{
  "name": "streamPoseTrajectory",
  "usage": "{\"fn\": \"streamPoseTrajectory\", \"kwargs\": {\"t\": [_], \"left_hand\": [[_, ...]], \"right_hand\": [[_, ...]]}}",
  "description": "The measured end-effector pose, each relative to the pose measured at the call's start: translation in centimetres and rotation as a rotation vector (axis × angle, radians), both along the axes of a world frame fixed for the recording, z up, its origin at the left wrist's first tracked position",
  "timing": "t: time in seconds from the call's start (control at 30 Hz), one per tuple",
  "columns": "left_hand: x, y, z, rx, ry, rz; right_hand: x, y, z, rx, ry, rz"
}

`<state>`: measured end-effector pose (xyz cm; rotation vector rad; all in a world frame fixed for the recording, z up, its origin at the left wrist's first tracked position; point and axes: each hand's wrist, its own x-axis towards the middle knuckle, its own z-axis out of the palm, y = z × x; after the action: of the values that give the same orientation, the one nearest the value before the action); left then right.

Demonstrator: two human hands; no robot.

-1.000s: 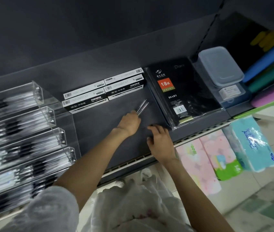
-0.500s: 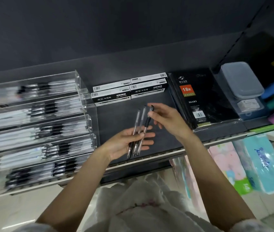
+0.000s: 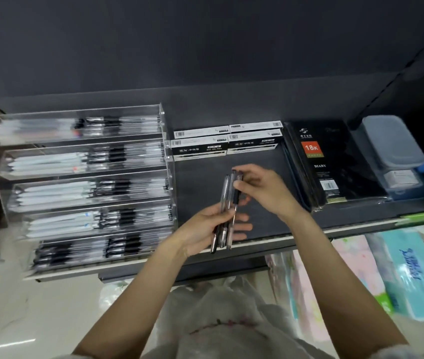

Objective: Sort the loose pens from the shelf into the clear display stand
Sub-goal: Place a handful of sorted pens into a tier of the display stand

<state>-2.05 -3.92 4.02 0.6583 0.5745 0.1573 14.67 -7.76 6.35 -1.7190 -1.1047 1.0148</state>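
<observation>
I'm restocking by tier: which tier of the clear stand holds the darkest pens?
The bottom tier of the clear display stand, nearest the shelf edge: its pens look black along their length, while the tiers above show pale barrels.

The black notebook [image 3: 335,161] reads "18K" on an orange patch and "DIARY"; one pen box [image 3: 199,150] reads "GEL INK PEN".

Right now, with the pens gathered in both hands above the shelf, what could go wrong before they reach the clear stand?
1. The left hand holds the three pens in a loose fan; one could slip and fall past the shelf edge.
2. The right hand is pinching their upper ends, so a tug might pull a cap loose.
3. The display stand tiers already look full, so the pens may not seat easily.
</observation>
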Motion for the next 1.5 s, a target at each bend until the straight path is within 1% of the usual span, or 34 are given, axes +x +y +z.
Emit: {"fn": "streamPoseTrajectory", "kwargs": {"t": [0.07, 0.13, 0.23, 0.3, 0.37, 0.43, 0.47, 0.5, 0.57, 0.67, 0.73, 0.77, 0.83, 0.93, 1.07, 1.17, 1.27, 1.37, 1.5], "left_hand": [[-0.5, -0.1, -0.1, 0.019, 0.013, -0.024], [-1.1, -0.1, -0.1, 0.065, 0.023, -0.072], [-1.7, -0.2, 0.0, 0.083, 0.016, -0.086], [-1.9, -0.3, -0.1, 0.094, 0.023, -0.080], [-2.2, -0.5, -0.6, 0.164, 0.062, -0.127], [-2.4, -0.7, -1.3, 0.226, 0.100, -0.177], [-2.4, -0.7, -1.6, 0.225, 0.111, -0.156], [-2.4, -0.7, -1.9, 0.204, 0.111, -0.094], [-1.9, -0.1, -2.1, 0.110, 0.071, 0.108], [-0.5, 0.9, -1.5, -0.013, -0.047, 0.361], [0.4, 1.4, -0.7, -0.039, -0.098, 0.433], [0.7, 1.5, -0.3, -0.049, -0.116, 0.450], [1.2, 1.4, 0.3, -0.079, -0.135, 0.476], [1.3, 0.9, 0.5, -0.099, -0.126, 0.508], [0.5, 0.1, 0.1, -0.095, -0.116, 0.501], [-0.7, -0.5, -0.2, -0.109, -0.085, 0.524], [-2.5, -0.9, -0.3, -0.057, -0.022, 0.562], [-5.1, -0.9, 0.1, 0.077, 0.069, 0.525], [-9.4, -0.9, 0.1, 0.195, 0.192, 0.531]], "right_hand": [[0.3, 0.9, 0.1, -0.027, -0.109, 0.129], [1.0, 2.1, 1.1, -0.080, -0.173, 0.314], [1.5, 3.8, 2.9, -0.148, -0.200, 0.556], [1.6, 4.8, 3.8, -0.155, -0.189, 0.608], [2.1, 5.5, 4.9, -0.106, -0.213, 0.553], [3.2, 5.6, 6.2, -0.048, -0.221, 0.435], [3.8, 5.2, 6.7, -0.015, -0.214, 0.365], [4.4, 4.7, 7.1, 0.029, -0.193, 0.290], [4.7, 3.1, 6.8, 0.148, -0.111, 0.116], [2.0, 0.5, 3.7, 0.330, -0.050, -0.266], [-1.1, -1.1, 1.1, 0.408, 0.058, -0.490], [-2.6, -1.7, 0.1, 0.427, 0.112, -0.566], [-5.0, -2.7, -1.6, 0.428, 0.136, -0.656], [-7.4, -3.4, -2.8, 0.399, 0.103, -0.699], [-9.3, -3.7, -3.0, 0.348, 0.057, -0.680], [-10.9, -3.8, -2.8, 0.321, 0.124, -0.702], [-12.4, -4.3, -2.8, 0.291, 0.149, -0.689], [-13.3, -5.1, -3.2, 0.260, 0.164, -0.614], [-14.2, -5.8, -3.3, 0.208, 0.221, -0.413]]}}
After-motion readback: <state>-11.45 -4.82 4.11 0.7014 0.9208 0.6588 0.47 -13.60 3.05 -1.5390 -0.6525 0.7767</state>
